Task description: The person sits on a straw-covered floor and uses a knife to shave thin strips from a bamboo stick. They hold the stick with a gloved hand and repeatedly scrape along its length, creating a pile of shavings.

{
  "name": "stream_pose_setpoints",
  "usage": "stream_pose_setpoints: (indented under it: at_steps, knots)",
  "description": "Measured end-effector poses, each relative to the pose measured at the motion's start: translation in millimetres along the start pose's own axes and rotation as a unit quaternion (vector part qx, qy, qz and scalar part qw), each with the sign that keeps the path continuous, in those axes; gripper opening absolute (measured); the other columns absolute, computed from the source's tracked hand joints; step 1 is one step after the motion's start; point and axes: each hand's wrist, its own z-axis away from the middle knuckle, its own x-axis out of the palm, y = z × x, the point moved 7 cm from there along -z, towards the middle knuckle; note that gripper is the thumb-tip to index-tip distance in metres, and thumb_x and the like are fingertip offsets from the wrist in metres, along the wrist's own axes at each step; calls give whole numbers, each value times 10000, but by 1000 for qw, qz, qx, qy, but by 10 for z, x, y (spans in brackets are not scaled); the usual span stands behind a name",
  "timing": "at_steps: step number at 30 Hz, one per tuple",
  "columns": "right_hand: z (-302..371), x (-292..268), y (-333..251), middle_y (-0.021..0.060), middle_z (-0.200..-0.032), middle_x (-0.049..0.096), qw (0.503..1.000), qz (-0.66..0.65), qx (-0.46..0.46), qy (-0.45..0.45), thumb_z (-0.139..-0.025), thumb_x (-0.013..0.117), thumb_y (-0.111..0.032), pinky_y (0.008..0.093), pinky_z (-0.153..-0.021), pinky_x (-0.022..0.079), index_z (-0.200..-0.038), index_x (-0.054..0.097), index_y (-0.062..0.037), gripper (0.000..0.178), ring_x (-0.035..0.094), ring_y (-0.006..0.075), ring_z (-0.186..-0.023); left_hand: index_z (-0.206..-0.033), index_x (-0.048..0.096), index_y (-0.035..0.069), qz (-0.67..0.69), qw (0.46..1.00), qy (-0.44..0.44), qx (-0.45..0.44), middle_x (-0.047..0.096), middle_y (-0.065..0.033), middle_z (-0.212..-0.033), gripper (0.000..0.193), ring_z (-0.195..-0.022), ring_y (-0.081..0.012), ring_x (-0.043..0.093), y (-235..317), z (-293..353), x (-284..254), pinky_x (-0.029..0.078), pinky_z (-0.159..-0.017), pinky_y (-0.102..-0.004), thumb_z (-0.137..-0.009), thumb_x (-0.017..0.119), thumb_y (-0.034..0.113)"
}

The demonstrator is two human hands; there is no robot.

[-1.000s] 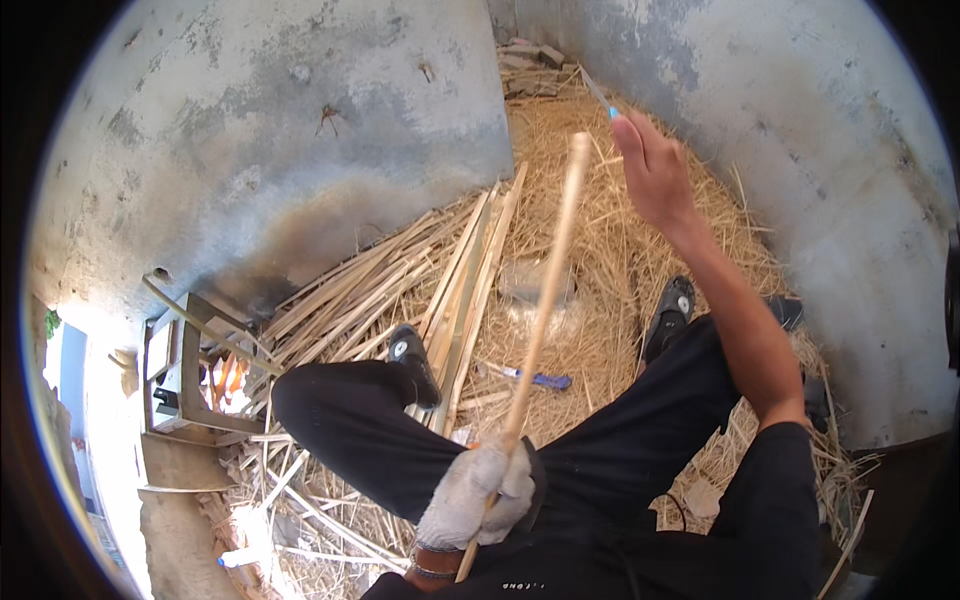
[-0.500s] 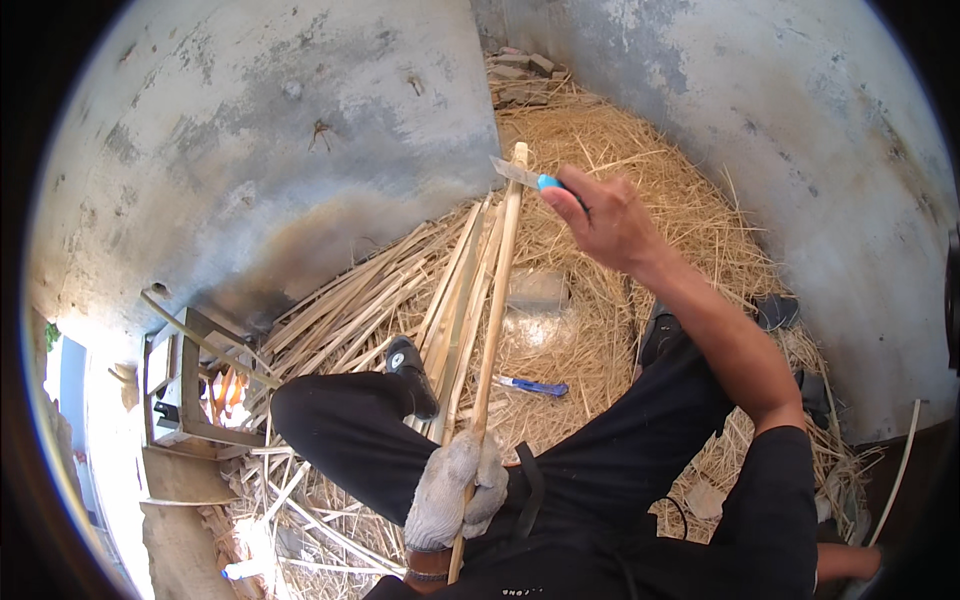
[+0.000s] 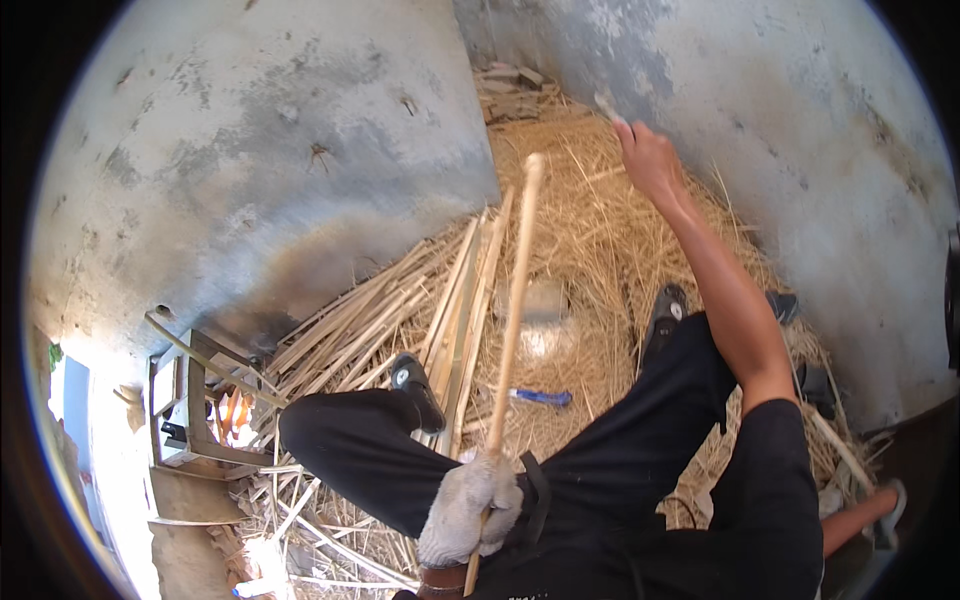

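Note:
A long, pale bamboo pole (image 3: 518,290) with a knobbed far end slants up from my lap, away from me. My left hand (image 3: 470,508), in a grey knitted glove, is wrapped round its near part. My bare right hand (image 3: 652,162) is raised far forward, right of the pole's far end and apart from it. Its fingers are closed on a utility knife (image 3: 606,107), whose blade points up and left and is smeared by motion; the hand hides most of the handle.
Split bamboo strips (image 3: 370,305) lie fanned out at the left, beside my black shoe (image 3: 416,392). A blue utility knife (image 3: 541,397) lies on the shavings (image 3: 590,300) between my legs. A metal frame (image 3: 215,450) stands at the left; grey walls (image 3: 250,130) rise ahead. Another person's foot (image 3: 885,515) shows at lower right.
My right hand has swung up and right with the knife, away from the pole. The pole's far end has shifted slightly right, while my left hand keeps its grip.

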Motion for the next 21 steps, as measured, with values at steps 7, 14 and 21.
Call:
stream_pose_setpoints:
  at_steps: [7, 14, 21]
  knots:
    - [787, -156, -652, 22, -584, 487, 967, -182, -136, -117, -1047, 444, -509, 367, -506, 354, -869, 644, -45, 536, 448, 150, -530, -793, 506, 84, 5, 997, 28, 76, 377, -14, -425, 445, -301, -113, 343, 101, -110, -226, 267, -277, -246, -1056, 446, 438]
    - [1018, -41, -950, 79, -603, 605, 949, 104, -288, -76, -1007, 540, -493, 389, -522, 451, -858, 684, -53, 486, 580, 217, -521, -800, 526, 34, -75, 988, 124, 50, 418, -43, -466, 364, -334, -110, 383, 166, -218, -347, 319, -324, -243, -1041, 472, 301]
    - [1241, -123, -1123, 98, -604, 618, 956, -60, -265, -107, -976, 597, -461, 409, -554, 487, -916, 686, -69, 406, 620, 269, -540, -841, 562, 22, -47, 987, 133, 81, 468, -69, -485, 301, -336, -121, 402, 211, -124, -415, 329, -323, -249, -1030, 515, 251]
